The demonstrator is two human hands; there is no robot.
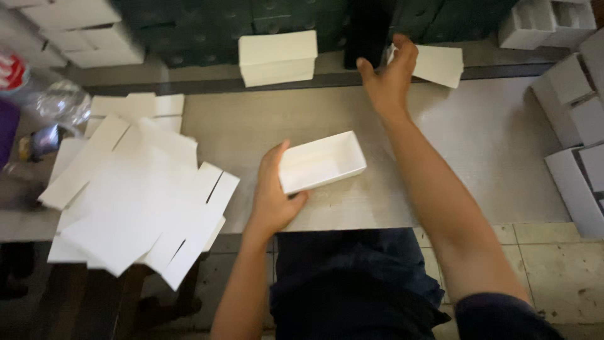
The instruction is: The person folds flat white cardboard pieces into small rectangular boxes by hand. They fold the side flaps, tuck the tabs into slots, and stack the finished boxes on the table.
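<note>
Clearly the left hand [272,200] clamps the open white tray [322,161], long axis toward two o'clock, while the right hand [390,75], fingers spread, touches the flat white box [437,65] at twelve.

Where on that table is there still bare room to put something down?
The widest bare patch of the table lies right of the right hand, up to the folded boxes. A smaller strip lies between the open tray, held by the left hand, and the closed box. The left is crowded with flat cardboard blanks.
</note>
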